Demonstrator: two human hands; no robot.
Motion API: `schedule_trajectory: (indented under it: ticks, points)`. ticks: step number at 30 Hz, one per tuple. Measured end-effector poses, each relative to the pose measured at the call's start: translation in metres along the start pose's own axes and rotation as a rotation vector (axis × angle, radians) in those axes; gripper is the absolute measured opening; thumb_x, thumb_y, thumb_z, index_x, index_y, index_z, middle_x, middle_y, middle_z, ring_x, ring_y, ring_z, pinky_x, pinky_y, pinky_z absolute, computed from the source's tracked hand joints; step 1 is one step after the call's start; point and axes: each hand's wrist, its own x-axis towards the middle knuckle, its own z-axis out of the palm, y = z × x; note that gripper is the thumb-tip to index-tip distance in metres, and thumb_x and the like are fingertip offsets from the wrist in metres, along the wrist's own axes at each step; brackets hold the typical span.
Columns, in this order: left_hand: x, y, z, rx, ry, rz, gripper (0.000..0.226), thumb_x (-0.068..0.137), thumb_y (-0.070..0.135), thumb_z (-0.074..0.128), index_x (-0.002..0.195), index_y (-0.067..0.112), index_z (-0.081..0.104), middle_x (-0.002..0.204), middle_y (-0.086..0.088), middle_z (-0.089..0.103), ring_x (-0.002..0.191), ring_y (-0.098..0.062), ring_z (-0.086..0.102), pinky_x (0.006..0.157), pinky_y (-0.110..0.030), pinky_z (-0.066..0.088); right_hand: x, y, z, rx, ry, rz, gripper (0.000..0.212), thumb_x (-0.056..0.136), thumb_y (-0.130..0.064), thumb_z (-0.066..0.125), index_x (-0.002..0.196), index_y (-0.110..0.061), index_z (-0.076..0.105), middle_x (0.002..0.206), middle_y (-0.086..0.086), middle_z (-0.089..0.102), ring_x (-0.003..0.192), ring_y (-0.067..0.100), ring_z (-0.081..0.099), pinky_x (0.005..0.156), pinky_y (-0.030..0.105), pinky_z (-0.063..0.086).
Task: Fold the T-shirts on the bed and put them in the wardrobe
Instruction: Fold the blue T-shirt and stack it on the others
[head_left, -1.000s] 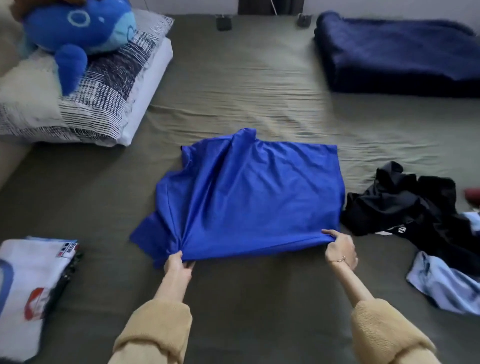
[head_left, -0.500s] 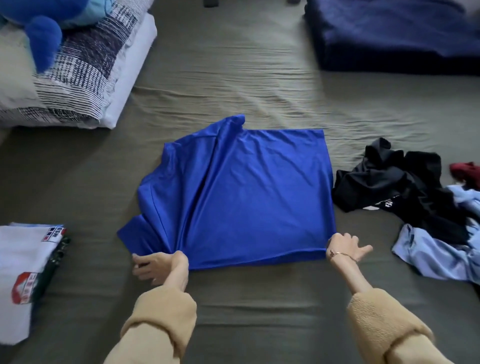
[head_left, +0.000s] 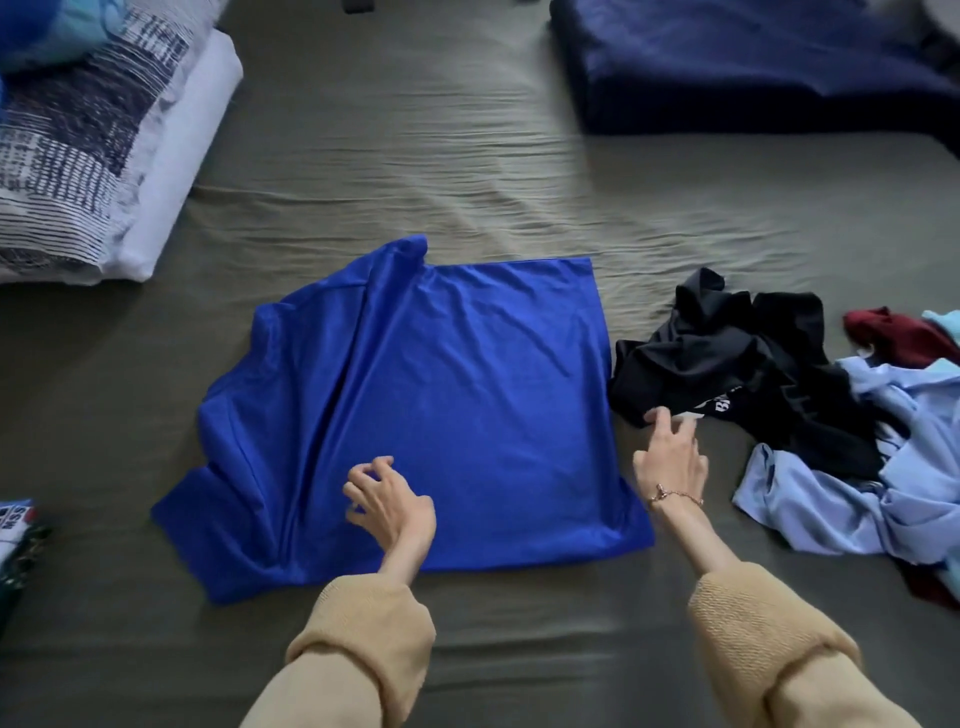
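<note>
**A:** What was nearest the camera?

**B:** Two tan sleeves (head_left: 363, 639) reached out over the bed (head_left: 467, 171). The left hand (head_left: 389, 501) hovered over or rested on the near part of the blue shirt (head_left: 467, 395), fingers (head_left: 363, 470) loosely curled, holding nothing. The right hand (head_left: 670, 452), a bracelet (head_left: 675, 496) at its wrist, was at the shirt's right edge with fingers spread and relaxed, their tips at the hem of the black shirt (head_left: 727, 364); whether they touched it could not be told.

**A:** And the blue shirt itself?

**B:** It lay flat in the middle of the bed, its right side squared off, its left side rumpled with a sleeve trailing toward the near left.

**A:** What lay around it?

**B:** Just beside it on the right sat the crumpled black shirt, then a pale blue one (head_left: 857, 493) and a dark red one (head_left: 893, 338), all unfolded. At the near left edge, a folded stack (head_left: 15, 525) barely showed.

**A:** Farther back?

**B:** A patterned pillow (head_left: 78, 156) on a white one (head_left: 182, 156) at far left, and a navy blanket (head_left: 753, 62) at far right.
</note>
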Motion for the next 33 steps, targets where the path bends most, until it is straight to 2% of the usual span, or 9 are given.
schedule_trajectory:
  ticks: [4, 7, 10, 13, 17, 22, 30, 32, 33]
  points:
    - [-0.013, 0.043, 0.017, -0.122, -0.073, 0.162, 0.044, 0.082, 0.000, 0.056, 0.123, 0.015, 0.046, 0.127, -0.005, 0.043, 0.119, -0.023, 0.037, 0.089, -0.034, 0.036, 0.034, 0.009, -0.012, -0.171, 0.041, -0.096, 0.076, 0.076, -0.015, 0.071, 0.141, -0.028, 0.034, 0.155, 0.017, -0.006, 0.122, 0.035, 0.041, 0.094, 0.044, 0.039]
    - [-0.025, 0.085, 0.035, -0.214, -0.111, 0.348, 0.032, 0.088, 0.007, 0.054, 0.119, 0.017, 0.054, 0.117, -0.002, 0.051, 0.113, -0.021, 0.046, 0.088, -0.032, 0.043, 0.067, 0.024, -0.020, -0.281, 0.000, -0.075, 0.096, 0.071, -0.038, 0.078, 0.147, -0.039, 0.020, 0.154, 0.018, -0.020, 0.142, 0.042, -0.002, 0.109, 0.062, 0.014]
    - [-0.040, 0.126, 0.048, -0.358, -0.283, 0.563, 0.035, 0.091, 0.005, 0.050, 0.122, 0.019, 0.057, 0.114, 0.004, 0.054, 0.109, -0.017, 0.053, 0.091, -0.029, 0.044, 0.089, 0.038, -0.023, -0.231, -0.127, -0.079, 0.088, 0.076, -0.034, 0.075, 0.146, -0.041, 0.022, 0.151, 0.016, -0.029, 0.139, 0.045, -0.021, 0.107, 0.067, 0.013]
    - [-0.056, 0.177, 0.065, -0.353, -0.417, 0.702, 0.051, 0.091, 0.004, 0.047, 0.138, 0.022, 0.046, 0.126, 0.005, 0.054, 0.116, -0.013, 0.050, 0.100, -0.029, 0.040, 0.108, 0.055, -0.026, -0.181, -0.223, -0.106, 0.060, 0.090, -0.019, 0.061, 0.141, -0.032, 0.033, 0.155, 0.014, -0.016, 0.142, 0.043, -0.002, 0.106, 0.061, 0.026]
    - [-0.073, 0.229, 0.085, -0.267, -0.567, 0.734, 0.070, 0.088, 0.003, 0.044, 0.151, 0.022, 0.022, 0.147, -0.001, 0.040, 0.133, -0.019, 0.037, 0.109, -0.034, 0.033, 0.128, 0.070, -0.040, -0.129, -0.091, -0.172, 0.045, 0.095, 0.004, 0.034, 0.134, -0.017, 0.045, 0.141, 0.016, 0.027, 0.121, 0.033, 0.036, 0.086, 0.039, 0.046]
    - [-0.109, 0.273, 0.105, -0.338, -0.856, 0.678, 0.083, 0.080, -0.010, 0.035, 0.153, 0.018, 0.010, 0.159, 0.003, 0.016, 0.145, -0.012, 0.015, 0.118, -0.025, 0.014, 0.139, 0.101, -0.073, 0.054, 0.170, -0.142, 0.047, 0.086, 0.014, 0.039, 0.125, -0.006, 0.055, 0.133, 0.019, 0.039, 0.114, 0.034, 0.042, 0.086, 0.040, 0.044]
    - [-0.195, 0.371, 0.131, -0.459, -1.107, 0.803, 0.087, 0.070, -0.019, 0.029, 0.151, 0.013, 0.024, 0.154, -0.001, 0.030, 0.144, -0.012, 0.022, 0.120, -0.034, 0.018, 0.145, 0.179, -0.164, 0.018, 0.686, -0.106, 0.032, 0.085, 0.005, 0.046, 0.107, 0.000, 0.069, 0.131, 0.018, 0.055, 0.112, 0.040, 0.052, 0.089, 0.041, 0.049]
    - [-0.212, 0.377, 0.134, -0.303, -1.083, 0.857, 0.078, 0.075, -0.016, 0.030, 0.149, 0.008, 0.027, 0.153, -0.006, 0.031, 0.143, -0.015, 0.024, 0.119, -0.030, 0.017, 0.144, 0.196, -0.169, -0.029, 0.675, -0.098, 0.036, 0.083, 0.005, 0.041, 0.104, 0.001, 0.070, 0.135, 0.016, 0.052, 0.120, 0.040, 0.049, 0.098, 0.042, 0.045]
    - [-0.217, 0.377, 0.137, -0.223, -1.054, 0.871, 0.071, 0.078, -0.015, 0.030, 0.147, 0.004, 0.031, 0.152, -0.010, 0.033, 0.142, -0.019, 0.026, 0.117, -0.028, 0.018, 0.144, 0.202, -0.166, -0.051, 0.546, -0.077, 0.039, 0.083, 0.007, 0.041, 0.110, 0.000, 0.067, 0.143, 0.014, 0.044, 0.130, 0.037, 0.040, 0.105, 0.042, 0.038]
